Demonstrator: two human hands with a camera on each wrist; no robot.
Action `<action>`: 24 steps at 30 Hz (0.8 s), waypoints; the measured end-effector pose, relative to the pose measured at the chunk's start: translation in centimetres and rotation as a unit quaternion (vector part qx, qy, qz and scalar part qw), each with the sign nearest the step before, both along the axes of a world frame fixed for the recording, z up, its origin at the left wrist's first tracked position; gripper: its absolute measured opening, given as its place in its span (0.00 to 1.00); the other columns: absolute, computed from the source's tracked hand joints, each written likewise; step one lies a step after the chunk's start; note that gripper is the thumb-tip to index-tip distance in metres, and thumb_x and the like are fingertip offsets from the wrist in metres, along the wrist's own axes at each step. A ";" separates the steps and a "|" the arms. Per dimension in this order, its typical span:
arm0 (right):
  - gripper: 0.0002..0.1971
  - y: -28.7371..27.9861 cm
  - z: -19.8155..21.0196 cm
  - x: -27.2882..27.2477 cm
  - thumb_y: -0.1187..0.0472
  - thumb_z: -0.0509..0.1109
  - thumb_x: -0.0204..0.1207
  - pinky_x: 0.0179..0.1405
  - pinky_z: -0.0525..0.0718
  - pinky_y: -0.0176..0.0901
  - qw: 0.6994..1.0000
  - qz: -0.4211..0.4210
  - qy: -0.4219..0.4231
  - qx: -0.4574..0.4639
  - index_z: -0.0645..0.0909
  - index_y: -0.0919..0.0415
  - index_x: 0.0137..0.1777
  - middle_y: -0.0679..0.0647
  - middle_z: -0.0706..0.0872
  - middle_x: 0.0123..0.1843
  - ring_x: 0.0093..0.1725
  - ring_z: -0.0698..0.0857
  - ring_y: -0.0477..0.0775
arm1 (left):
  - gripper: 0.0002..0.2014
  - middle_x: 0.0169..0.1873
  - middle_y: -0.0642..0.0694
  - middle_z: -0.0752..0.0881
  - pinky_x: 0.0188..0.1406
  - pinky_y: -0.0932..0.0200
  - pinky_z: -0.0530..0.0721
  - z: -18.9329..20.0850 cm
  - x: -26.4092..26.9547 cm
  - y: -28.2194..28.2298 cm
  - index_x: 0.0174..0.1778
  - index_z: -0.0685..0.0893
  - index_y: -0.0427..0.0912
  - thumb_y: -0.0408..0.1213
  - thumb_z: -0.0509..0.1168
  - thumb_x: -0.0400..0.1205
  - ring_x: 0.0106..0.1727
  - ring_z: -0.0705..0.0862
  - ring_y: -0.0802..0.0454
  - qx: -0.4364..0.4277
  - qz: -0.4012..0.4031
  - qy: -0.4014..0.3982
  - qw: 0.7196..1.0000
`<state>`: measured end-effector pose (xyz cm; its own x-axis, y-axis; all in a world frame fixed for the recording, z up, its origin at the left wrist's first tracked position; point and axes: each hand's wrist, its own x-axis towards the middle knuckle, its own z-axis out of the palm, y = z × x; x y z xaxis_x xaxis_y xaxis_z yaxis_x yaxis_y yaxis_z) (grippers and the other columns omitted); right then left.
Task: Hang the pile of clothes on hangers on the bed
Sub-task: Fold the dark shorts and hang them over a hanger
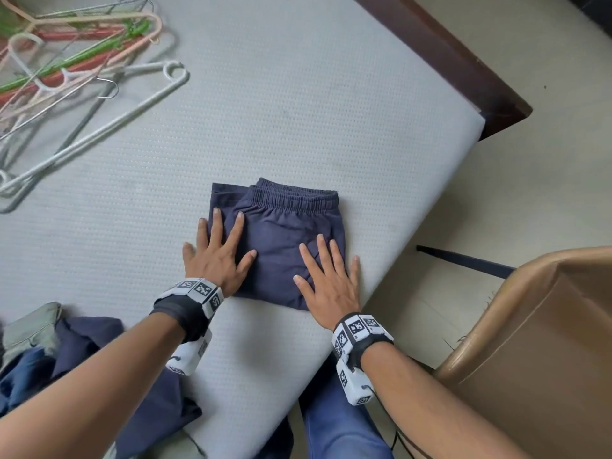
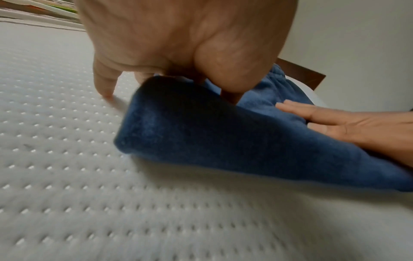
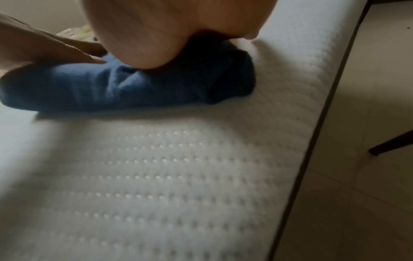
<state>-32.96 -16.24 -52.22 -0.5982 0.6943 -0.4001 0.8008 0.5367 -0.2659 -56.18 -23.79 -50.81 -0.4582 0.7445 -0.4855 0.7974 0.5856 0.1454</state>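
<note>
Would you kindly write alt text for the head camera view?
Both hands, left hand and right hand, press flat on folded navy elastic-waist shorts on a white dotted mattress. Tangled plastic and wire hangers lie far left; crumpled clothes near left.

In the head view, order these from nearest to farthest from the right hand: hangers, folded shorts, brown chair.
1. Folded shorts: under the right hand, touching.
2. Brown chair: to its right, off the bed.
3. Hangers: far upper left on the mattress.
</note>
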 end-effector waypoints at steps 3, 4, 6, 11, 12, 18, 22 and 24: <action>0.29 0.1 1.3 -1.3 0.37 0.50 0.86 0.84 0.47 0.73 0.999 -0.027 0.037 0.012 0.65 0.42 0.85 0.52 0.60 0.89 0.88 0.58 0.55 | 0.38 0.87 0.42 0.50 0.72 0.32 0.70 0.8 -1.5 -0.5 0.86 0.49 0.60 0.63 0.57 0.82 0.85 0.54 0.36 0.022 0.032 -0.032 0.999; 0.27 0.4 2.1 -2.0 0.39 0.52 0.85 0.85 0.51 0.71 0.997 -0.044 0.066 0.024 0.74 0.46 0.80 0.53 0.69 0.85 0.85 0.65 0.56 | 0.38 0.86 0.41 0.53 0.74 0.33 0.71 1.1 -2.3 -0.8 0.86 0.53 0.58 0.62 0.59 0.82 0.85 0.55 0.35 0.033 0.061 -0.043 0.997; 0.21 1.2 3.6 -3.7 0.43 0.59 0.84 0.80 0.65 0.67 0.989 -0.058 0.126 0.058 0.84 0.50 0.67 0.53 0.81 0.74 0.72 0.78 0.58 | 0.38 0.85 0.39 0.57 0.75 0.33 0.70 1.6 -4.6 -1.7 0.85 0.59 0.53 0.60 0.63 0.81 0.84 0.56 0.36 0.035 0.135 -0.055 0.989; 0.10 4.0 5.6 -12.8 0.54 0.66 0.83 0.56 0.82 0.55 0.976 0.035 0.213 -0.018 0.88 0.54 0.56 0.47 0.86 0.55 0.53 0.80 0.54 | 0.37 0.84 0.41 0.57 0.71 0.28 0.71 2.3 -12.3 -6.3 0.81 0.64 0.51 0.51 0.70 0.77 0.84 0.53 0.35 -0.019 0.287 -0.038 0.957; 0.10 4.5 5.8 -15.1 0.55 0.67 0.83 0.59 0.82 0.52 0.975 0.067 0.203 -0.053 0.87 0.54 0.57 0.46 0.86 0.56 0.56 0.80 0.53 | 0.37 0.83 0.41 0.57 0.70 0.27 0.73 2.2 -13.5 -7.3 0.80 0.65 0.52 0.51 0.72 0.75 0.83 0.54 0.35 -0.030 0.310 -0.037 0.950; 0.21 5.8 4.9 -29.7 0.55 0.66 0.83 0.69 0.79 0.56 0.961 0.239 0.084 -0.112 0.76 0.49 0.76 0.45 0.76 0.77 0.73 0.73 0.53 | 0.65 0.85 0.43 0.34 0.79 0.23 0.54 0.5 -19.1 -10.9 0.84 0.39 0.62 0.63 0.80 0.62 0.84 0.38 0.29 -0.087 0.388 -0.092 0.913; 0.29 6.6 3.7 -38.4 0.56 0.67 0.82 0.68 0.78 0.56 0.949 0.298 0.082 -0.059 0.67 0.49 0.83 0.49 0.63 0.86 0.80 0.66 0.58 | 0.76 0.81 0.45 0.22 0.73 0.14 0.48 -0.7 -20.5 -10.0 0.79 0.26 0.69 0.59 0.85 0.54 0.80 0.24 0.27 -0.073 0.400 -0.144 0.902; 0.28 6.9 3.0 -41.8 0.56 0.67 0.81 0.66 0.78 0.56 0.945 0.315 0.082 -0.025 0.69 0.50 0.82 0.51 0.67 0.84 0.79 0.67 0.59 | 0.77 0.80 0.50 0.21 0.69 0.11 0.53 -0.9 -20.9 -9.4 0.77 0.26 0.73 0.53 0.87 0.54 0.79 0.25 0.24 -0.074 0.429 -0.167 0.884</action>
